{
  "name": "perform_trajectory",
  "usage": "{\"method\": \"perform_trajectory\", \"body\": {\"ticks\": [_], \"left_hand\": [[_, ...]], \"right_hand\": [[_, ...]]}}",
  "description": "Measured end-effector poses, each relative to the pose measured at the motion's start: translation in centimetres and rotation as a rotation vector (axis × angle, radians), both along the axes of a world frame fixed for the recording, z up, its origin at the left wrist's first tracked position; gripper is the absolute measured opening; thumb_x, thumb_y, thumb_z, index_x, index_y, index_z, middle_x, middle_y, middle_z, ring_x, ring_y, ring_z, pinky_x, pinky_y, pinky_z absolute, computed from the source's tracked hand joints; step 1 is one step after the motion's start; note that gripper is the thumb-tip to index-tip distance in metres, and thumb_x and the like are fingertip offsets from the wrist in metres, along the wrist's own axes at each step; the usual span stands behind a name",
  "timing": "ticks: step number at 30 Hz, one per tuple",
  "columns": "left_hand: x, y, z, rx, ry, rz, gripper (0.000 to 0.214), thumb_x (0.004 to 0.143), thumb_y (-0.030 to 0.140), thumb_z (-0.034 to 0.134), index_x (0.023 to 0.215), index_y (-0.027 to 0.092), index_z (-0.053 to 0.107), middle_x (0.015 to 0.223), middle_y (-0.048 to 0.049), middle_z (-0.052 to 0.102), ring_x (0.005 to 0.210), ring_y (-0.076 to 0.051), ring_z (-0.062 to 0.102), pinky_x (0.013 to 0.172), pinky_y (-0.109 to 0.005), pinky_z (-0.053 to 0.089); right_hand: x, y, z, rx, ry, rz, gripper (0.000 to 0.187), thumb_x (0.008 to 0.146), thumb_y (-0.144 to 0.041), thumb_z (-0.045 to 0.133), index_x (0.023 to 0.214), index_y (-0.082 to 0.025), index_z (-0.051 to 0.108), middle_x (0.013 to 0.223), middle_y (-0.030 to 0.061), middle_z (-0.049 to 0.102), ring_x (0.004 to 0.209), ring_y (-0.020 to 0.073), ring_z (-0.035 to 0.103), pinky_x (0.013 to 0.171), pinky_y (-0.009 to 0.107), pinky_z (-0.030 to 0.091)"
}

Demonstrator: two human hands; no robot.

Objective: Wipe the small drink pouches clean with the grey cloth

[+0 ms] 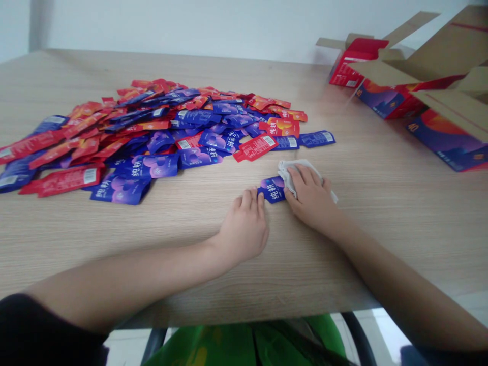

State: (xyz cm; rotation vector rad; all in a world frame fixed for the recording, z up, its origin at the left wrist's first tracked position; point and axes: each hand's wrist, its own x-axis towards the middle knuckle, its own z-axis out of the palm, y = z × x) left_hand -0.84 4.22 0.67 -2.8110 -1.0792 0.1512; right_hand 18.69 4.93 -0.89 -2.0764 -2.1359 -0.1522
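A blue and purple sachet [273,189] with white lettering lies flat on the wooden table [183,295] in front of me. The fingers of my left hand [246,223] are pressed together on its narrow left end and hold it against the tabletop. Under my right hand [309,198] is a crumpled white cloth [284,170], gripped by the fingers and resting on the sachet's right part, which it hides. Beyond both hands spreads a big pile of red and blue sachets [198,117].
At the back right stand open cardboard boxes with raised flaps: a red box [345,68], a blue and red box [392,99] and a nearer blue and orange box [450,137]. A white wall [190,28] rises behind the table.
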Motion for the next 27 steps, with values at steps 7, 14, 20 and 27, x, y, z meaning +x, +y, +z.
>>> {"method": "perform_trajectory", "body": {"ticks": [7, 14, 20, 27], "left_hand": [[0.0, 0.1, 0.3, -0.019, -0.027, -0.006, 0.06, 0.092, 0.028, 0.041, 0.138, -0.011, 0.045, 0.143, -0.0329, 0.046, 0.13, -0.041, 0.046, 0.098, -0.046, 0.043], [0.0, 0.1, 0.1, -0.014, -0.004, -0.002, 0.065, 0.092, 0.03, 0.041, 0.143, -0.011, 0.038, 0.147, -0.0343, 0.04, 0.132, -0.043, 0.044, 0.1, -0.047, 0.042], [0.0, 0.0, 0.1, -0.006, 0.0, 0.006, 0.065, 0.092, 0.031, 0.042, 0.143, -0.009, 0.04, 0.147, -0.0322, 0.042, 0.133, -0.04, 0.045, 0.1, -0.045, 0.042], [0.0, 0.1, 0.3, -0.008, -0.029, -0.014, 0.055, 0.092, 0.028, 0.04, 0.131, -0.008, 0.053, 0.139, -0.0307, 0.052, 0.127, -0.039, 0.049, 0.095, -0.045, 0.044]], "right_hand": [[-3.3, -1.4, 0.1, -0.015, -0.048, 0.262, 0.054, 0.097, -0.037, 0.034, 0.145, -0.013, 0.041, 0.154, 0.0176, 0.039, 0.139, 0.0325, 0.033, 0.105, 0.057, 0.027], [-0.3, -0.7, 0.4, -0.038, 0.02, 0.076, 0.054, 0.098, -0.038, 0.032, 0.147, -0.016, 0.039, 0.154, 0.0151, 0.041, 0.141, 0.0304, 0.034, 0.106, 0.056, 0.03], [-0.8, -0.3, -0.1, 0.011, -0.005, -0.003, 0.053, 0.097, -0.037, 0.032, 0.143, -0.013, 0.043, 0.15, 0.0192, 0.044, 0.136, 0.0357, 0.038, 0.101, 0.06, 0.033], [-3.8, -1.7, 0.2, -0.018, -0.038, 0.28, 0.054, 0.096, -0.037, 0.034, 0.145, -0.014, 0.042, 0.155, 0.0167, 0.039, 0.138, 0.0326, 0.034, 0.104, 0.055, 0.028]]}}
